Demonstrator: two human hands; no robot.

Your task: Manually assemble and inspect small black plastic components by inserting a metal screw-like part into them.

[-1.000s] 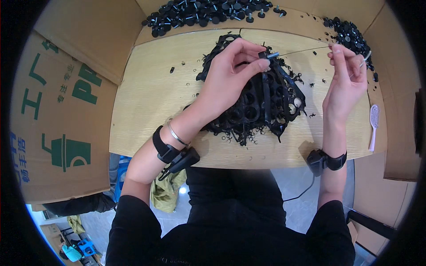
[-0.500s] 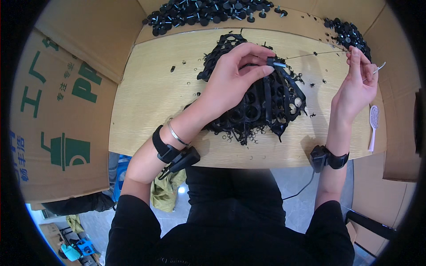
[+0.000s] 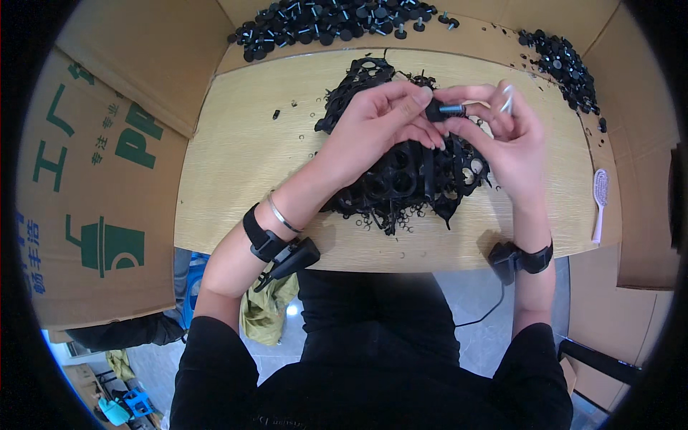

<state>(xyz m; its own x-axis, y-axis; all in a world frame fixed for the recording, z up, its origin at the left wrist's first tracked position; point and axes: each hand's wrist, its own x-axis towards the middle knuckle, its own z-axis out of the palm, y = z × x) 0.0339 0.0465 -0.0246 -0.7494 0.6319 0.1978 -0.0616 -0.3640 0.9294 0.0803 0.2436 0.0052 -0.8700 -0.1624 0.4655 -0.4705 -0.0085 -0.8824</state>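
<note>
The fingers (image 3: 419,100) of the left hand (image 3: 380,132) are pressed together around the black head of a small black foot with a metal stud (image 3: 444,110), pinching it at its left end, while the right hand (image 3: 505,140) meets it from three o'clock, its fingers (image 3: 476,97) curled in and closing on the stud end; whether they truly grip the stud or only touch it cannot be told. The foot sits in the air between both hands, above a tangled heap of black plastic frames (image 3: 408,179) that lies mid-surface and is partly hidden by the palms and wrists. Loose small rings and scraps are scattered around the heap on the pale wooden surface (image 3: 236,165). At twelve o'clock a long pile of finished black feet (image 3: 330,18) runs along the far edge, and a second pile (image 3: 562,64) sits at two o'clock. A white and pink brush (image 3: 599,204) lies at three o'clock near the surface edge. A cardboard flap with green print (image 3: 93,179) stands at nine o'clock. Each wrist carries a black band (image 3: 261,236) with a small device
</note>
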